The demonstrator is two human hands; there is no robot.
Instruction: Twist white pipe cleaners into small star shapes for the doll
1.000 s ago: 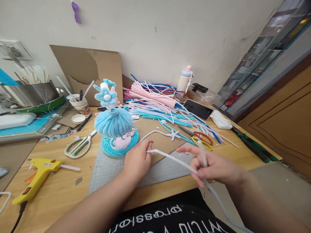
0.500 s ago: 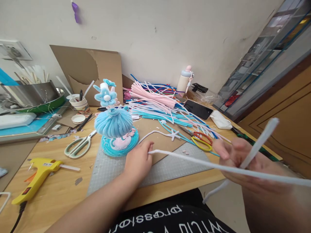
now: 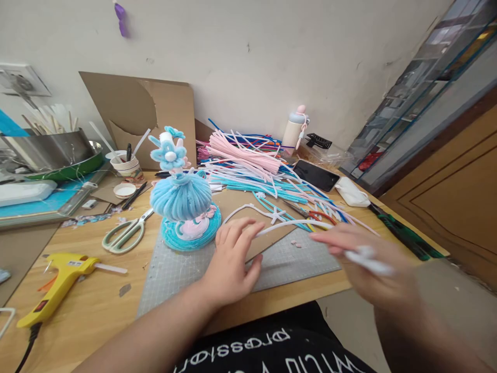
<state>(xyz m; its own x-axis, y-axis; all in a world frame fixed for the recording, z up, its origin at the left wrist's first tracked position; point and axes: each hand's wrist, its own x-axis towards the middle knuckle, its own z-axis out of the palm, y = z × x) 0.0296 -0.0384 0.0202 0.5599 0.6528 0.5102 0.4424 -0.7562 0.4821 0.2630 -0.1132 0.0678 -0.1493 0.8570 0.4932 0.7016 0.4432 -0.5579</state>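
Observation:
My left hand (image 3: 237, 259) is over the grey cutting mat (image 3: 166, 282), fingers spread and thumb apart. Close to its fingertips is one end of a white pipe cleaner (image 3: 291, 224), which arcs across to my right hand (image 3: 363, 264). That hand is blurred and closed on the pipe cleaner, and a short white piece (image 3: 370, 260) juts from it. Left of my left hand stands a blue pipe-cleaner figure (image 3: 180, 197) with a pleated skirt, on a round turquoise base (image 3: 171, 235). Beyond my fingers a white star shape (image 3: 277, 215) lies on brown cardboard (image 3: 233, 199).
A yellow glue gun (image 3: 64, 280) and pale green scissors (image 3: 126, 235) lie at left. Bundled pipe cleaners (image 3: 244, 155) fill the back. Orange-and-yellow-handled scissors (image 3: 320, 216), a phone (image 3: 316, 175) and a dark green-handled tool (image 3: 404, 233) are at right.
My left hand has opened from its pinch on the white pipe cleaner. My right hand has moved left and nearer the mat, and the pipe cleaner now bows upward between the hands.

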